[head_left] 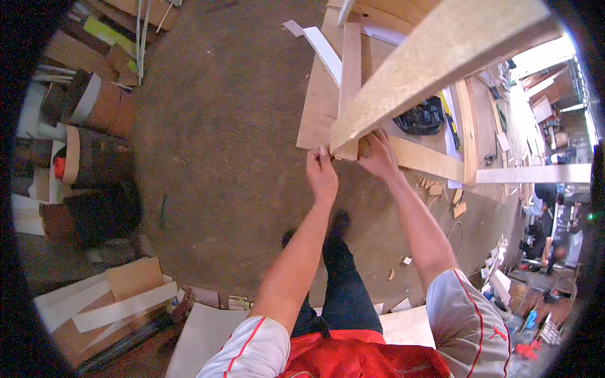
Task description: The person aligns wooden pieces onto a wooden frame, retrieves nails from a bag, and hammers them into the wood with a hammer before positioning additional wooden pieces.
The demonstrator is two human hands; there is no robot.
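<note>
A pale wooden frame [435, 69] of square bars rises from the worktop, its thick beam slanting toward the upper right. Beneath its near corner lies a flat wooden board [317, 123], sticking out to the left. My left hand [322, 176] is closed at the board's near edge, thumb uppermost, its fingertips partly hidden. On the other side of the corner, my right hand [380, 157] is wrapped against the frame's bars, some fingers hidden behind the wood. A narrower wooden strip [350, 82] stands between the board and the beam.
A black plastic bag [421, 118] and a yellow-black tool [451, 120] lie inside the frame. Wood offcuts [459, 205] litter the floor at right. Stacked panels [126, 296] stand at lower left, with more piled materials [94, 132] along the left. A person [558, 252] is far right.
</note>
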